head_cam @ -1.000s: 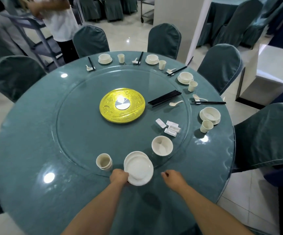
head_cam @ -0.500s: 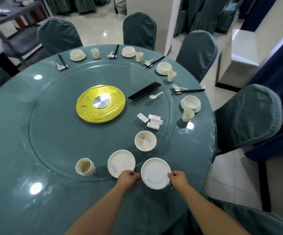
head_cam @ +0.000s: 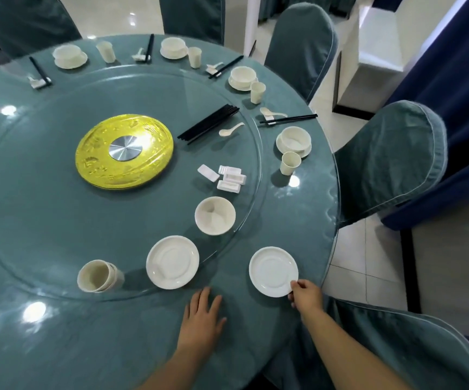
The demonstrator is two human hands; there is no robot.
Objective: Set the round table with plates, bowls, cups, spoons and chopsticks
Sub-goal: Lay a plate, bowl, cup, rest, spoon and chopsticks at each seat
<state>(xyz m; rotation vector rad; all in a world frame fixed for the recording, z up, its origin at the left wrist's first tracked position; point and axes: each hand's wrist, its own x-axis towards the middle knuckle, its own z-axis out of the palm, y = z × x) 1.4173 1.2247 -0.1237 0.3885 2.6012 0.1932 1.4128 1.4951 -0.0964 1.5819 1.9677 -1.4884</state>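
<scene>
A white plate (head_cam: 273,271) is held at its near edge by the right hand (head_cam: 305,296), the rim pinched between thumb and curled fingers. The plate lies flat on the outer ring of the round table (head_cam: 59,347), just outside the glass turntable (head_cam: 44,220) and close to the table's right edge. The left hand (head_cam: 201,319) is laid palm down on the cloth, its fingers straight and slightly spread, with nothing held; it is placed between the two plates, a little nearer the viewer.

The table is covered in teal cloth under a clear sheet, and teal-covered chairs (head_cam: 390,161) are drawn up around it on a pale tiled floor. A dark blue curtain (head_cam: 458,80) is seen at the right.

On the turntable, a second plate (head_cam: 172,262) is set near the left hand, with stacked cups (head_cam: 98,276) to its left and a bowl (head_cam: 215,215) beyond it. Further in are seen small white rests (head_cam: 229,178), possibly four, a loose spoon (head_cam: 231,129), a bundle of black chopsticks (head_cam: 208,124) and a yellow centre disc (head_cam: 124,152). Along the far and right rim, finished settings are laid out, the nearest being a bowl on its plate (head_cam: 294,142) with a cup (head_cam: 290,162) beside it.
</scene>
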